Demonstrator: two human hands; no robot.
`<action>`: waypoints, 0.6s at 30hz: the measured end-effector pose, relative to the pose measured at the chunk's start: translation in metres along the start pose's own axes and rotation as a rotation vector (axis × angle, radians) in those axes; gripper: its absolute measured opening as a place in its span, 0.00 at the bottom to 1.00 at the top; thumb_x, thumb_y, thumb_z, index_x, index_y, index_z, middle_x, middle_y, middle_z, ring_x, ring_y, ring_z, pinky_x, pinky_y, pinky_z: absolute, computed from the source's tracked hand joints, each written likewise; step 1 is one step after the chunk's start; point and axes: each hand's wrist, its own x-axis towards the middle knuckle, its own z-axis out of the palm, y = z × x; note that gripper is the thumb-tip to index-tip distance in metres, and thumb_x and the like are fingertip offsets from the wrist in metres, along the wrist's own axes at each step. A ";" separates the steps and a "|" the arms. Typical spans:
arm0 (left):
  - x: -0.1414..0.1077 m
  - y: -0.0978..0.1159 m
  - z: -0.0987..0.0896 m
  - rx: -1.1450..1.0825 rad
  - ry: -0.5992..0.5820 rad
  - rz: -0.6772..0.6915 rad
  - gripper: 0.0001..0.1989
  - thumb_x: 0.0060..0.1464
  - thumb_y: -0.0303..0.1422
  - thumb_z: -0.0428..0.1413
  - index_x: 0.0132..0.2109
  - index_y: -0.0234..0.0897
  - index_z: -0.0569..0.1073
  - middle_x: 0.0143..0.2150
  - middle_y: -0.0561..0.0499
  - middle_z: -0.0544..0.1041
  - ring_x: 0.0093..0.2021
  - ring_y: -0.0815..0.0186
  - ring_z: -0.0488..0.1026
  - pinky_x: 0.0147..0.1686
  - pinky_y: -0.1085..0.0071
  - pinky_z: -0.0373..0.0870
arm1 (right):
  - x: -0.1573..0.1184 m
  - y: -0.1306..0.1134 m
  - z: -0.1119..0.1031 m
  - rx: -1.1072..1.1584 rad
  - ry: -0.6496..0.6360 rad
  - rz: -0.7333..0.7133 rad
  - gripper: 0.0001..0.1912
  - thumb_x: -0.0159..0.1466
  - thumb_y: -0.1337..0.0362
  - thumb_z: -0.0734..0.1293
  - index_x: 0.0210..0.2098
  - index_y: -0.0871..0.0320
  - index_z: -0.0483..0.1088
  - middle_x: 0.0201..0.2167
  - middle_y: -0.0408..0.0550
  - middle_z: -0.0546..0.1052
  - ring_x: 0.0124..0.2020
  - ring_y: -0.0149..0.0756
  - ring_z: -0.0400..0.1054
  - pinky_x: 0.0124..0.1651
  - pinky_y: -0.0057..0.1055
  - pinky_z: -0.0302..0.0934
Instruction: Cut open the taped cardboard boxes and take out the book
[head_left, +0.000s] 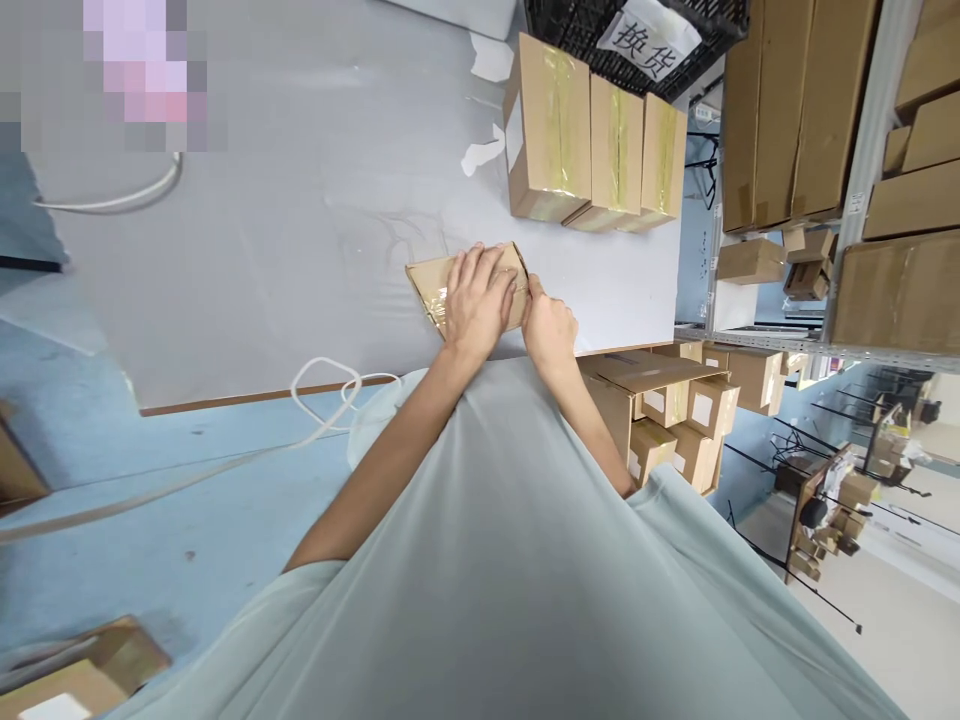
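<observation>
A small, flattish cardboard box [429, 279] with shiny clear tape along its left part lies near the front edge of the grey table. My left hand [478, 300] rests on top of it, fingers stretched out flat over the cardboard. At the box's right edge, beside a dark seam, my right hand [551, 322] is closed with its fingers curled in. Its fingertips touch the corner there; the inside of that hand is hidden, so a small tool in it cannot be ruled out.
Three taped cardboard boxes [555, 130] stand in a row at the back right, before a black crate [577, 25] with a paper label. Torn white paper [484, 152] lies beside them. An open carton [652, 370] of small boxes stands below the table edge. A white cable [322, 425] hangs left.
</observation>
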 end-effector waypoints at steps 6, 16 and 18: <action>-0.001 0.004 -0.002 0.006 -0.006 -0.002 0.19 0.81 0.46 0.49 0.61 0.50 0.82 0.81 0.47 0.74 0.85 0.51 0.63 0.89 0.41 0.48 | -0.009 0.006 -0.003 -0.031 -0.025 0.010 0.31 0.85 0.66 0.51 0.83 0.53 0.61 0.60 0.62 0.87 0.60 0.54 0.83 0.64 0.47 0.74; -0.007 0.002 -0.003 -0.110 0.003 0.027 0.24 0.80 0.51 0.49 0.70 0.49 0.79 0.81 0.44 0.73 0.87 0.47 0.60 0.89 0.36 0.43 | -0.035 0.024 -0.002 0.026 -0.056 0.016 0.29 0.84 0.66 0.55 0.80 0.54 0.66 0.59 0.61 0.88 0.60 0.56 0.83 0.63 0.46 0.73; -0.008 0.002 -0.007 -0.084 -0.006 0.037 0.24 0.80 0.50 0.49 0.70 0.49 0.79 0.81 0.43 0.73 0.86 0.47 0.60 0.88 0.35 0.44 | -0.048 0.035 -0.001 0.128 -0.027 -0.025 0.27 0.84 0.64 0.56 0.79 0.53 0.68 0.58 0.59 0.88 0.58 0.56 0.84 0.63 0.45 0.73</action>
